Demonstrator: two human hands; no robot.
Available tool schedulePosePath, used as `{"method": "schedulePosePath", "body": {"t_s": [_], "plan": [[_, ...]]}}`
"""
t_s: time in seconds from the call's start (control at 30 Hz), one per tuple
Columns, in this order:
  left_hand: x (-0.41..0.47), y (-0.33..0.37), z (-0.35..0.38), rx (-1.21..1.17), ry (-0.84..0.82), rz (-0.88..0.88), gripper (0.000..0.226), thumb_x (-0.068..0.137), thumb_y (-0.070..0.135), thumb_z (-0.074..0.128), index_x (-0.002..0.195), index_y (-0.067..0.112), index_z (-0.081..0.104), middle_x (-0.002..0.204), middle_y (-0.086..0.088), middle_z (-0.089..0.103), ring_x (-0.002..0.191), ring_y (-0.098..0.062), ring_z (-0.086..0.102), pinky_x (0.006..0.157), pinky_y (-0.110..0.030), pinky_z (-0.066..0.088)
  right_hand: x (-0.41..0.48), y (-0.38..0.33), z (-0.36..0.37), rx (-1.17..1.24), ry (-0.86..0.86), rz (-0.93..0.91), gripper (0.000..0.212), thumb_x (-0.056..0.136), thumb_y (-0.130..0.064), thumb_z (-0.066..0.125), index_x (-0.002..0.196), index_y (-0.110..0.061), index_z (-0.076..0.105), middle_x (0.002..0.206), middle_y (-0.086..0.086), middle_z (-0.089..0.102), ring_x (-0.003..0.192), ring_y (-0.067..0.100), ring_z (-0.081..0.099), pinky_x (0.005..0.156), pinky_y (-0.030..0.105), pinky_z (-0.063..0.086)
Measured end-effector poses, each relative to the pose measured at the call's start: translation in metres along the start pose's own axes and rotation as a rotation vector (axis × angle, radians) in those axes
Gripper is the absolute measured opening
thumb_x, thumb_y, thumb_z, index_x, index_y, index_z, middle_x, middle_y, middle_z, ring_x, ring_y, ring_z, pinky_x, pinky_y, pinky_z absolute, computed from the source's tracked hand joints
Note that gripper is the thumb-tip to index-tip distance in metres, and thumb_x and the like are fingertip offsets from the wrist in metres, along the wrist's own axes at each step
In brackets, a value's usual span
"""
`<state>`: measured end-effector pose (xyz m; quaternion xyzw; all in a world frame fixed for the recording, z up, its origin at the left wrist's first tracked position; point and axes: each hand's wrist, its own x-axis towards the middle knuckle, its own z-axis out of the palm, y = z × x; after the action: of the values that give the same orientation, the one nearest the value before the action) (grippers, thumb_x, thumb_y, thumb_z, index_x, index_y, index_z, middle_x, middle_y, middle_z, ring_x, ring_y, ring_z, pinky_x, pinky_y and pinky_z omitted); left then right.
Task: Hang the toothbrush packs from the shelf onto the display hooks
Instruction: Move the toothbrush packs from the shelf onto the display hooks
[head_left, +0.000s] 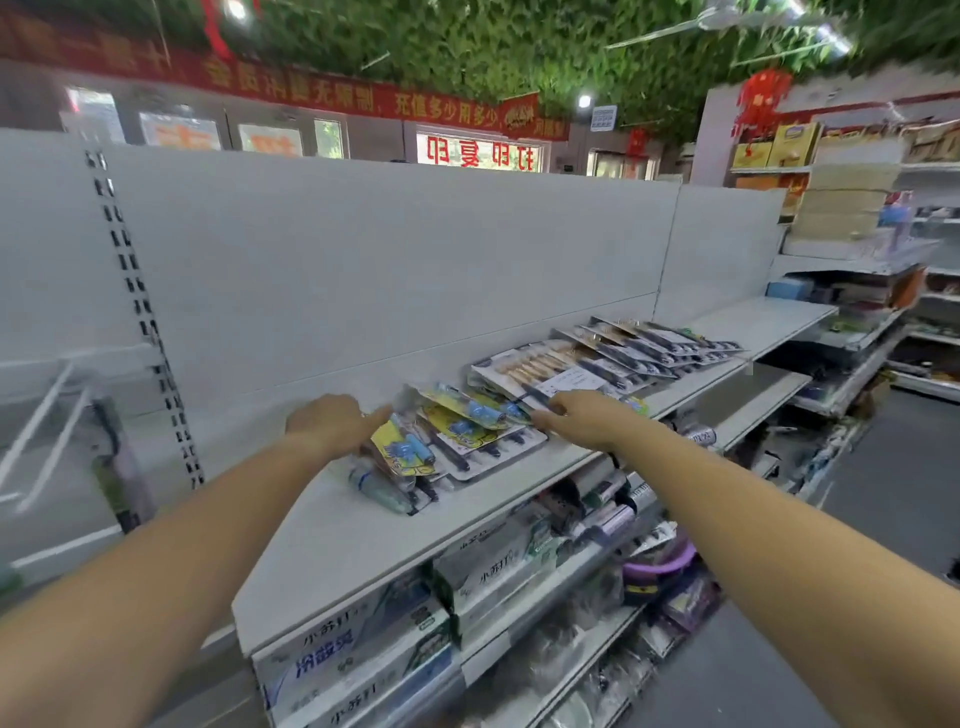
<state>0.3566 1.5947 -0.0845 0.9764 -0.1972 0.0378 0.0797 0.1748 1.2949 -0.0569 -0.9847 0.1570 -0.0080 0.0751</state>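
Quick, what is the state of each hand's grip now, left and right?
Left grip: open, fingers straight, reaching to the yellow toothbrush pack.
Right grip: cannot be told; its fingers lie on the toothbrush packs, blurred.

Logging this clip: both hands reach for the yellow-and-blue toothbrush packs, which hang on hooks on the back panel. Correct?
Not quite. In the head view the left hand and right hand do reach for the yellow-and-blue toothbrush packs, but these lie on the white shelf, not on hooks.
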Motion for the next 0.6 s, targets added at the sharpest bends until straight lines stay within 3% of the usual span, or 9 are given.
{"method": "schedulePosePath", "body": {"t_s": [0.13,0.27,0.4,0.6], "plan": [[0.034,0.005,0.003,-0.013,0.091,0.029,0.073,0.095,0.076,0.03,0.101,0.012,0.065,0.105,-0.003,0.067,0.103,-0.029,0.064,0.083,-0.036,0.048,0.041,0.014,-0.011,-0.004,0.071,0.02,0.072,0.101,-0.065,0.035,0.14,-0.007,0.052,0.141,0.016,0.057,0.126,0.032,0.054,0.091,0.036,0.043],[0.058,0.009,0.005,-0.002,0.133,0.052,0.074,0.095,0.077,0.027,0.092,0.013,0.065,0.096,-0.002,0.069,0.095,-0.027,0.064,0.079,-0.035,0.047,0.071,0.03,-0.019,-0.036,0.059,0.027,0.07,0.101,-0.063,0.037,0.146,-0.01,0.049,0.149,0.013,0.052,0.133,0.032,0.05,0.104,0.04,0.043],[0.076,0.011,0.003,-0.015,0.142,0.042,0.076,0.096,0.075,0.03,0.097,0.008,0.066,0.099,-0.004,0.069,0.1,-0.03,0.065,0.085,-0.038,0.049,0.093,0.05,-0.03,-0.052,0.054,0.043,0.064,0.102,-0.057,0.042,0.136,-0.004,0.054,0.14,0.017,0.057,0.122,0.032,0.056,0.089,0.036,0.043],[0.092,0.022,0.0,0.035,0.142,0.022,0.072,0.097,0.072,0.03,0.083,0.01,0.063,0.079,-0.007,0.066,0.083,-0.028,0.063,0.079,-0.037,0.05,0.122,0.073,-0.034,-0.069,-0.019,0.03,0.079,0.097,-0.06,0.052,0.153,-0.006,0.038,0.157,0.012,0.043,0.14,0.031,0.044,0.111,0.041,0.041]]}}
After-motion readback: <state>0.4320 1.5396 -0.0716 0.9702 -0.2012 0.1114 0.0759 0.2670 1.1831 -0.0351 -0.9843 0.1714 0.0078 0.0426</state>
